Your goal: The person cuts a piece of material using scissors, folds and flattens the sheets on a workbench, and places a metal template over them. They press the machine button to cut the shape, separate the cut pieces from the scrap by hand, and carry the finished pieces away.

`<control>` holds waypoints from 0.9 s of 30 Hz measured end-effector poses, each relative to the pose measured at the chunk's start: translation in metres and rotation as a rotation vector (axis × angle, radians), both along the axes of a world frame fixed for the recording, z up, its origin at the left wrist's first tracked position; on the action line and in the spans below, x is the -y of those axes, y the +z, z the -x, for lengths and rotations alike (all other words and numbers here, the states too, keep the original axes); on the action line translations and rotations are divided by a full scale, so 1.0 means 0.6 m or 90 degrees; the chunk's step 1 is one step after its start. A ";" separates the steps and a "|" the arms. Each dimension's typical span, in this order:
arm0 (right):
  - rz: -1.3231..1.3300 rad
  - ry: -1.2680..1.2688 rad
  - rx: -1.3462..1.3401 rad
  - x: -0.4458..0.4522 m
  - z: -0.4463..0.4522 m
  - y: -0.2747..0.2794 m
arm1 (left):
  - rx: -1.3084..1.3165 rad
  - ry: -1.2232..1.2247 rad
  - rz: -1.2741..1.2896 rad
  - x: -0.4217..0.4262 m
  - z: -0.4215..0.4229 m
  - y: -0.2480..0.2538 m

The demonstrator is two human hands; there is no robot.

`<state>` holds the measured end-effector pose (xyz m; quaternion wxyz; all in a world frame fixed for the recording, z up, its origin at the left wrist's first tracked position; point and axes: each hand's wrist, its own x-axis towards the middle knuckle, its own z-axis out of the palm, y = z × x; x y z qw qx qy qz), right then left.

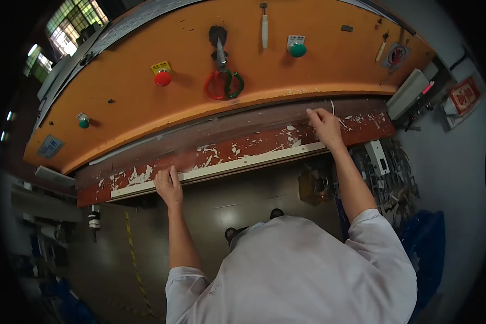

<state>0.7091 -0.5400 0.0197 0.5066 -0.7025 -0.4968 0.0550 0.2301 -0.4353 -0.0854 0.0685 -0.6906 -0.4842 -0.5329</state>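
Observation:
My left hand (169, 186) is at the front edge of a red-brown ledge (221, 157), by the left part of a long cream-white strip (245, 162) fixed along that edge. Its fingers are curled together, and anything between them is hidden. My right hand (326, 129) reaches further over the ledge on the right, fingers bent and pinched; what they hold, if anything, is too small to make out. Just behind it a thin white curved sliver (332, 107) sticks up. White scraps (205, 155) litter the ledge, and a blurred patch lies above my left hand.
An orange machine panel (119, 116) rises behind the ledge. It carries a red button (162, 78), a green button (297, 49), scissors (222, 70) with red and green handles, and a white-handled tool (264, 29). A blue bag (426, 243) is at right.

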 end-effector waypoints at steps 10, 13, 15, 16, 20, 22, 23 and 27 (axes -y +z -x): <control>-0.218 0.206 0.106 -0.145 -0.055 0.181 | 0.021 0.043 0.013 0.015 -0.004 0.026; -0.084 0.222 0.097 -0.086 -0.021 0.061 | 0.034 0.031 0.036 0.015 0.001 0.028; -0.012 0.208 0.102 -0.051 -0.005 -0.031 | 0.042 0.022 0.066 0.013 0.005 0.028; -0.002 0.215 0.084 -0.033 0.001 -0.058 | 0.047 0.024 0.077 0.013 0.009 0.028; 0.063 0.155 0.160 0.023 0.026 -0.103 | 0.049 0.027 0.117 0.001 0.009 0.028; -0.024 0.170 0.178 0.025 0.016 -0.126 | 0.053 0.023 0.165 0.005 0.007 0.030; -0.026 0.178 0.157 0.030 0.020 -0.123 | 0.049 0.018 0.130 0.004 0.006 0.028; -0.035 0.147 0.147 0.037 0.032 -0.115 | 0.077 -0.041 0.100 0.000 0.011 0.026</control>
